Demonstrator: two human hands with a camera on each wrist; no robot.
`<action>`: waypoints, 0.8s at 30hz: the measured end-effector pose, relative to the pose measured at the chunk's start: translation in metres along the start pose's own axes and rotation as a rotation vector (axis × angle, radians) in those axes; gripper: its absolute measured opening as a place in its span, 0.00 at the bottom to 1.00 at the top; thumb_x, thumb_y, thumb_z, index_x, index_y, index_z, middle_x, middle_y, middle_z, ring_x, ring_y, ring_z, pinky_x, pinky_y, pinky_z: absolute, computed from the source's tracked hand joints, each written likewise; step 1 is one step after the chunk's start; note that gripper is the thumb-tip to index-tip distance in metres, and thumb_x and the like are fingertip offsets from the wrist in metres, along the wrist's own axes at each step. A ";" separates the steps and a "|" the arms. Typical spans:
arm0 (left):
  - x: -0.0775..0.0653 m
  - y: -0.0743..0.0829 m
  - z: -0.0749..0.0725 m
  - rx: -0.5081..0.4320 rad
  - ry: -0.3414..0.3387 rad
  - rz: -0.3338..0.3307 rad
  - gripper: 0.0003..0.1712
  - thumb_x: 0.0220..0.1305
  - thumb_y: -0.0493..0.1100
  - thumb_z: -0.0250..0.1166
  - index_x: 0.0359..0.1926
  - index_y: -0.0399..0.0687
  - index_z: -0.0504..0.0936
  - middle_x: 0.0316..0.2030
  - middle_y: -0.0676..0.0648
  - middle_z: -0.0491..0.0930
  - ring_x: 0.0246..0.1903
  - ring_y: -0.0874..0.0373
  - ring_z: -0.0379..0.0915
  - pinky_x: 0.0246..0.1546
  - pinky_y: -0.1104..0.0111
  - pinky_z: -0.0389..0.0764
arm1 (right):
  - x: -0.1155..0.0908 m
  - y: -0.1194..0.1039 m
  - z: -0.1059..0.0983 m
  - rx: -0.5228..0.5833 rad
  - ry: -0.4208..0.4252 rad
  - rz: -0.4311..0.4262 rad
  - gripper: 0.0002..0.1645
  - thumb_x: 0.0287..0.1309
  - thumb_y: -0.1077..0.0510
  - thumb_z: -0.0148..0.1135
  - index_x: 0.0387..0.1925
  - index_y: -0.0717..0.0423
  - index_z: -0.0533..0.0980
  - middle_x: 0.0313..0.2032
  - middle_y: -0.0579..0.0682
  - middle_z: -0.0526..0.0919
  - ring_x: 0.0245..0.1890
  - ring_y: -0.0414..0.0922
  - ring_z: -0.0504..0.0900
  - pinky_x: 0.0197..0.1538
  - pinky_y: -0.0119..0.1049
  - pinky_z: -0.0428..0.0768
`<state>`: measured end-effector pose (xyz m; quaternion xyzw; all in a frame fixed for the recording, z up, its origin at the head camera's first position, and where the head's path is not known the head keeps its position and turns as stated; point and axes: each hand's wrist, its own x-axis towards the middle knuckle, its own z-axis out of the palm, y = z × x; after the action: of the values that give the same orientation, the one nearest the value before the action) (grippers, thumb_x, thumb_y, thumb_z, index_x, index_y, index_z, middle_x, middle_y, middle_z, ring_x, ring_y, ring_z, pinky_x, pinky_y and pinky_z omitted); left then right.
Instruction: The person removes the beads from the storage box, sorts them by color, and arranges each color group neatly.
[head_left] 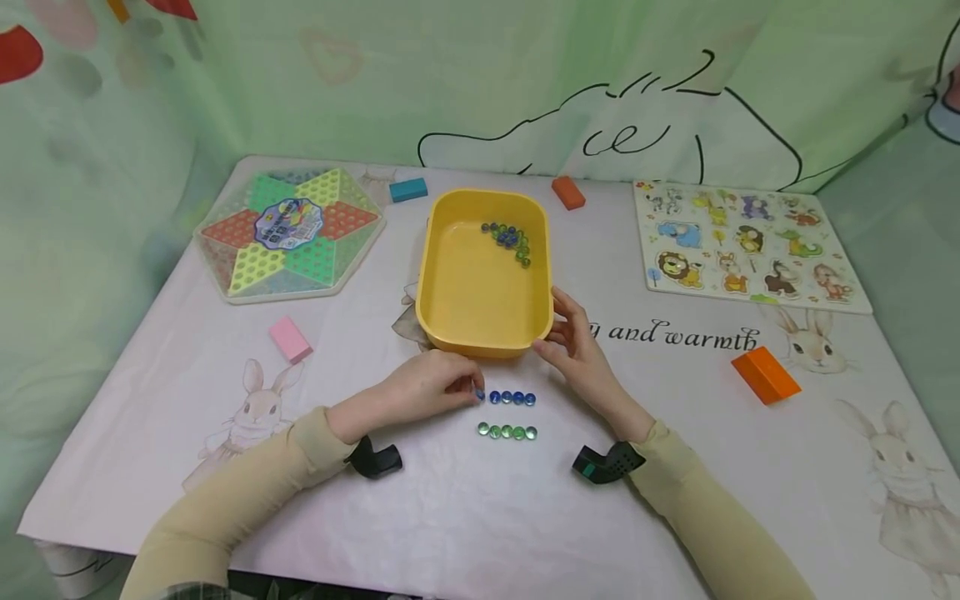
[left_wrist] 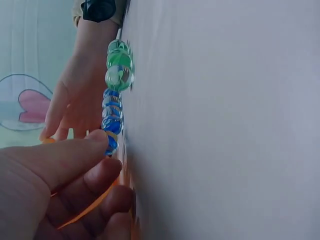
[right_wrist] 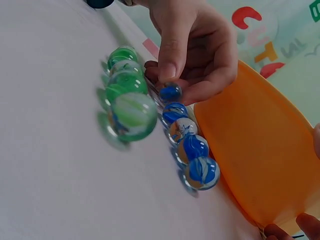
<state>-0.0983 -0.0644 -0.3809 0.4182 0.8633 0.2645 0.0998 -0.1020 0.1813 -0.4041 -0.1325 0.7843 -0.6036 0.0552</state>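
My left hand [head_left: 427, 385] pinches a blue glass marble [right_wrist: 171, 92] between thumb and fingers, low over the table. The held marble is at the left end of a row of several blue marbles [head_left: 513, 398]. Nearer to me runs a second row, of several green marbles [head_left: 507, 432]. Behind both rows stands a yellow plastic tub [head_left: 480, 308], with loose blue and green marbles [head_left: 510, 240] gathered toward its far right. At the tub's near right corner my right hand [head_left: 585, 360] holds on, thumb at the front and fingers along the side.
A hexagonal marble-game board [head_left: 288, 229] lies at the back left, an animal picture board [head_left: 738, 242] at the back right. Around the tub are a blue block [head_left: 408, 190], a red-orange block [head_left: 568, 192], a pink block [head_left: 290, 339] and an orange block [head_left: 765, 375].
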 end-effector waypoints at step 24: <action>0.002 -0.002 0.005 0.012 -0.010 -0.034 0.05 0.59 0.45 0.64 0.36 0.52 0.80 0.24 0.58 0.72 0.25 0.68 0.66 0.30 0.77 0.67 | 0.001 0.001 0.000 0.000 0.002 -0.022 0.45 0.59 0.64 0.56 0.71 0.46 0.44 0.65 0.58 0.55 0.54 0.53 0.69 0.54 0.20 0.67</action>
<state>-0.0995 -0.0620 -0.3860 0.4052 0.8714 0.2553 0.1060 -0.1028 0.1809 -0.4054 -0.1403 0.7829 -0.6042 0.0477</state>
